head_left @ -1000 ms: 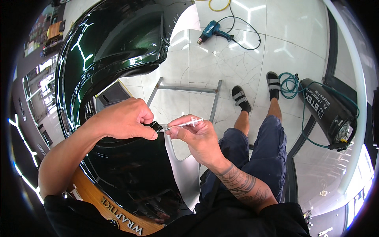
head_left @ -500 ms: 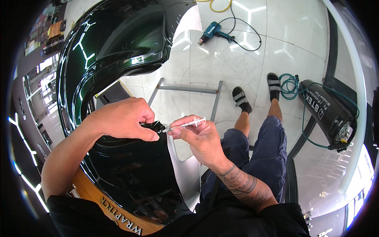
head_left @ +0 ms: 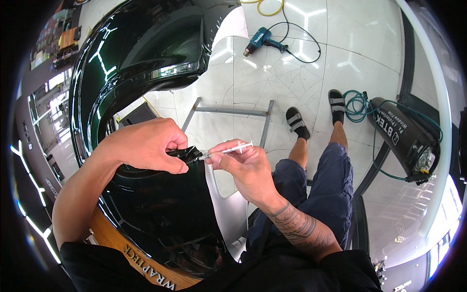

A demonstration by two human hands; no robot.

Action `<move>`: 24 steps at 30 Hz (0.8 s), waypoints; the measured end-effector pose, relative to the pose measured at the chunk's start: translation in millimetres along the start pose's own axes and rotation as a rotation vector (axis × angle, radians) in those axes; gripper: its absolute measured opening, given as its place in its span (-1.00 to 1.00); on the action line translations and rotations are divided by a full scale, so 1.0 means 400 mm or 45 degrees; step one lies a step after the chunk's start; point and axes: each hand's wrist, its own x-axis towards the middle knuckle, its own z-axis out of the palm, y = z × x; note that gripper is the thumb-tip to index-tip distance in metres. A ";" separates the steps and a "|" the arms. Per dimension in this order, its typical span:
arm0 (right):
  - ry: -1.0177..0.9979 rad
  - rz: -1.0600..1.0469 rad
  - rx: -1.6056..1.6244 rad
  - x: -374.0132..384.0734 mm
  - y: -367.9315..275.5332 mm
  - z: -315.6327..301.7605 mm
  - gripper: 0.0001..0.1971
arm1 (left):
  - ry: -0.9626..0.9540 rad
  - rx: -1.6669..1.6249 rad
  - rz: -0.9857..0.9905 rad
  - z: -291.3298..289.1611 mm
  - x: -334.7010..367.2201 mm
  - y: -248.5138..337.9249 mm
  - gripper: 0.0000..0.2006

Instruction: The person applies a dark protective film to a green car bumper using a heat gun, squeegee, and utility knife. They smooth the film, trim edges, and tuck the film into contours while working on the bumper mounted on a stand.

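A slim syringe (head_left: pixel 229 151) is pointing at the right edge of a dark glossy panel (head_left: pixel 160 204).
The right hand (head_left: pixel 249 171) is grasping its barrel in a fingertip grip, the tip sitting just beside a dark flap (head_left: pixel 191 154) at that edge; whether it is touching, I can't tell from here. The left hand (head_left: pixel 145 146) is bending over the flap from the other side, and I can't see whether its grip is clenched on it. Past that edge a grey metal frame (head_left: pixel 231 111) is showing over the tiled floor (head_left: pixel 277 80). Farther off a teal heat gun (head_left: pixel 263 41) is lying, and a black cylinder (head_left: pixel 401 134) is resting by the floor's right edge.
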 end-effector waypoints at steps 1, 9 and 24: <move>-0.005 -0.004 0.007 0.000 0.001 0.000 -0.86 | -0.001 -0.004 -0.006 0.000 0.000 0.000 -0.72; -0.029 -0.022 0.041 0.002 0.006 -0.001 -0.84 | 0.039 -0.035 -0.049 0.009 0.006 0.001 -0.68; 0.033 0.045 0.541 0.021 0.012 -0.042 -0.90 | 0.197 0.139 -0.053 0.032 0.033 -0.005 -0.54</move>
